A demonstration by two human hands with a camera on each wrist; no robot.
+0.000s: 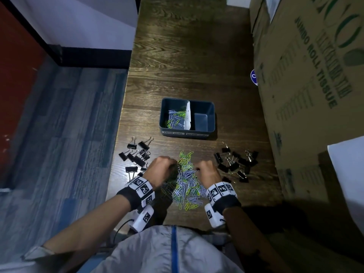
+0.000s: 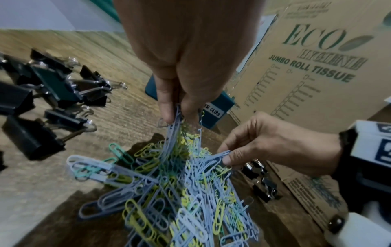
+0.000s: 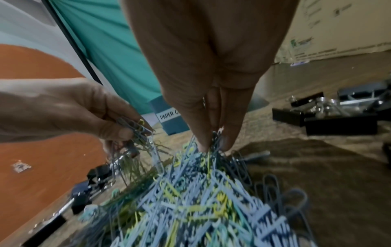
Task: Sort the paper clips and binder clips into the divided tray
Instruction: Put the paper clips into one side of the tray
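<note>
A heap of blue, yellow and green paper clips [image 1: 187, 184] lies on the wooden table [image 1: 189, 56] near its front edge. My left hand [image 1: 163, 168] pinches a bunch of paper clips [image 2: 180, 123] lifted from the heap's left side. At the heap's right side my right hand [image 1: 206, 171] pinches another bunch of paper clips [image 3: 213, 140]. Black binder clips lie in two groups, one group on the left [image 1: 136, 156] and one on the right [image 1: 236, 162]. The dark divided tray [image 1: 211, 107] stands behind the heap, with paper clips [image 1: 176, 118] in its left compartment.
A tall cardboard box [image 1: 307, 85] printed "JUMBO ROLL TISSUE" stands along the table's right side, close to the right binder clips. The table's left edge drops to the floor [image 1: 63, 125]. White labels [image 1: 185, 133] run along the tray's front wall.
</note>
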